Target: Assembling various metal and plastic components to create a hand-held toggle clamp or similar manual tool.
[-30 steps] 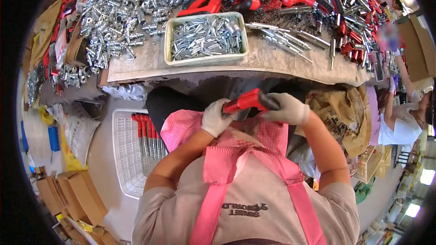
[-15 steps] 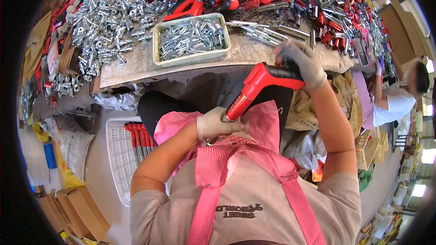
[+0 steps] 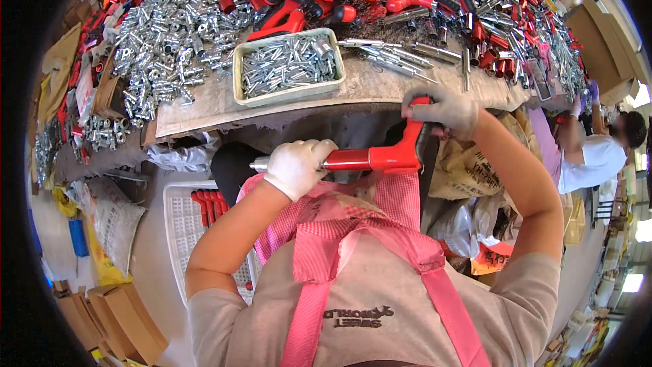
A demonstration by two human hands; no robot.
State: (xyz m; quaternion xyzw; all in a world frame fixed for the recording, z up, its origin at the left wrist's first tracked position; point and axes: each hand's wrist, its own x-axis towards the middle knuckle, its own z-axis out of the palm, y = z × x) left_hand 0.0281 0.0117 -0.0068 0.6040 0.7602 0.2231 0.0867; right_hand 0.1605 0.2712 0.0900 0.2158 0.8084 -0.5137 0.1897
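A red pistol-shaped tool (image 3: pixel 397 158) with a black grip lies almost level above my lap, its silver tip (image 3: pixel 259 164) to the left. My left hand (image 3: pixel 299 166), in a white glove, is wrapped round the barrel just behind that tip. At the handle end, my right hand (image 3: pixel 448 112), also gloved, has its fingers curled round the top of the red and black grip. A cream tray (image 3: pixel 239 85) of small silver pins stands on the bench beyond my hands.
Silver fittings (image 3: pixel 159 54) are heaped at the back left. Red and black handles (image 3: pixel 292 0) and metal tubes (image 3: pixel 394 54) cover the bench behind the tray. A white basket (image 3: pixel 178 231) holding red parts stands at my left. A co-worker (image 3: pixel 591 153) sits at the right.
The tool has swung from slanting to nearly level, with its handle lower. My left hand has moved up and left, leaving the silver tip showing; my right hand has shifted slightly down.
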